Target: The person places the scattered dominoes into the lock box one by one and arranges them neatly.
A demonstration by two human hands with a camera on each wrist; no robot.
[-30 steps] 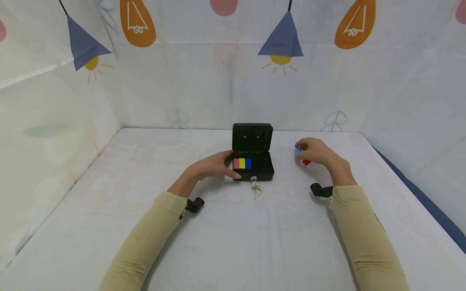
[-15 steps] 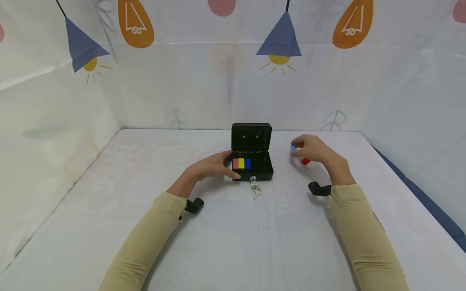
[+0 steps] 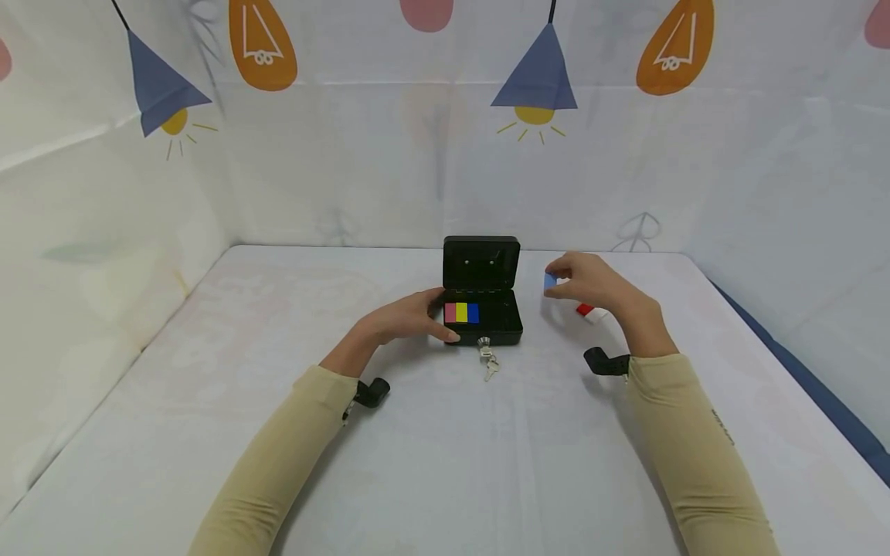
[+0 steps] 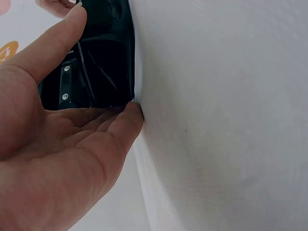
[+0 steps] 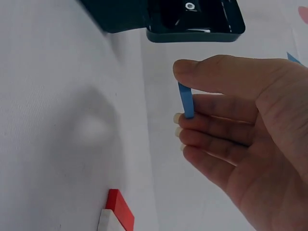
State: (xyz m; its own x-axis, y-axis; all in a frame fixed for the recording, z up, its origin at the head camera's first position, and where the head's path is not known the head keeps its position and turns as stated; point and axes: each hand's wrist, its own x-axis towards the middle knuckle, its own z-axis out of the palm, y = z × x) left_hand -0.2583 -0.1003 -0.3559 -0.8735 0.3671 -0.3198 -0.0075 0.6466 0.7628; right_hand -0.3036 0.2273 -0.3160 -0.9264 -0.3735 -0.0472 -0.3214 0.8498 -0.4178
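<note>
A small black cash box (image 3: pixel 501 313) stands on the table with its lid raised. A pink block (image 3: pixel 450 313), a yellow block (image 3: pixel 462 313) and a dark blue block (image 3: pixel 473 313) lie side by side in its left part. My left hand (image 3: pixel 403 318) holds the box's left side, thumb at the front corner and fingers towards the back. Right of the box, my right hand (image 3: pixel 594 279) pinches a light blue block (image 5: pixel 186 101) between thumb and fingers, above the table. Keys (image 3: pixel 490 360) hang from the lock at the box's front.
A red block (image 3: pixel 585 309) and a white block (image 3: pixel 597 316) lie together on the white table (image 3: pixel 445 463), below and behind my right hand. A white cloth wall (image 3: pixel 334 170) with printed lamps rises behind the table.
My right hand has moved left and slightly up with the light blue block, leaving the red and white blocks behind on the table. My left hand has stayed at the cash box.
</note>
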